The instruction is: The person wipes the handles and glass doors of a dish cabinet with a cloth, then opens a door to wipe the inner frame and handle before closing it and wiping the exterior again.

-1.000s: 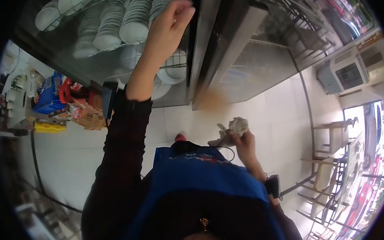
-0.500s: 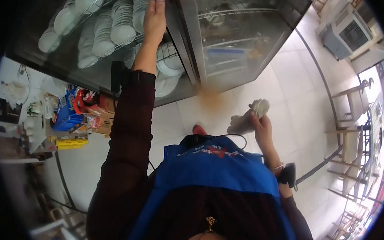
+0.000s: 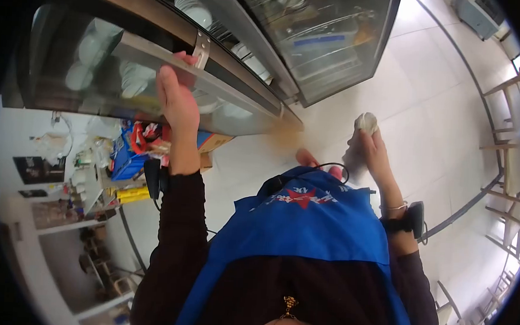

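My left hand [image 3: 180, 104] grips the metal-edged rim of a glass cabinet door [image 3: 231, 92], thumb on one side and fingertips curled over the other. Through that door's glass, stacks of white dishes [image 3: 90, 51] are visible. More white plates [image 3: 193, 6] show in the gap between the two doors. Off to the right, my right hand [image 3: 376, 155] holds a crumpled, greyish-white cloth [image 3: 366, 122] over the floor, apart from the cabinet. Part of the cloth hangs below the fingers, blurred.
The other glass door [image 3: 320, 62] stands swung out, with wire racks seen through it. Below the cabinet at left are a blue crate [image 3: 130, 166] and a yellow box [image 3: 134, 195]. Wooden chairs [image 3: 509, 148] line the right side; a grey appliance [image 3: 478, 16] stands far right.
My left hand has come back from the cabinet opening and now holds the left door, which has swung across the dish stacks. My right hand, still with the cloth, has shifted slightly right.
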### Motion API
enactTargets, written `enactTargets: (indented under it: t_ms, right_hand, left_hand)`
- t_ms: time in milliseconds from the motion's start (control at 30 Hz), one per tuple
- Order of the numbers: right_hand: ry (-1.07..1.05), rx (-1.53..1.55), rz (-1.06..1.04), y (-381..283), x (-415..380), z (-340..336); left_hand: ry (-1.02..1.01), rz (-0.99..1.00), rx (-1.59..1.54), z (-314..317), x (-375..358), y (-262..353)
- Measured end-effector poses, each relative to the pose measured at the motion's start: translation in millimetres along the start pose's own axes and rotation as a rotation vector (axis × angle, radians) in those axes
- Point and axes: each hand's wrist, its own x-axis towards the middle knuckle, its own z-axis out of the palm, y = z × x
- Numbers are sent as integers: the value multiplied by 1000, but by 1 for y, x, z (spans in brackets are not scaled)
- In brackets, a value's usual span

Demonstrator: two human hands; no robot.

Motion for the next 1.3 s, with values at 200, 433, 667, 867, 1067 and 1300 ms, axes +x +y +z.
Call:
enactTargets:
  t_ms: [200, 433, 667, 867, 1067, 1300]
  right_hand:
    - [-105, -168, -24, -8, -1, 22]
    - [-291, 30, -287, -62, -15, 83]
    - [-114, 60, -842, -126, -38, 214]
    - [12, 103, -1103, -140, -37, 247]
    - [-124, -209, -1167, -119, -47, 239]
    - [-147, -60, -1160, -104, -37, 225]
  left_hand:
    - [-66, 137, 28, -12, -44, 56]
    - [-199, 48, -147, -25, -62, 60]
    - [-250, 193, 15, -41, -54, 64]
    - [-279, 107, -264, -41, -52, 67]
    - [-177, 150, -145, -37, -59, 65]
    - [-144, 159, -205, -31, -60, 66]
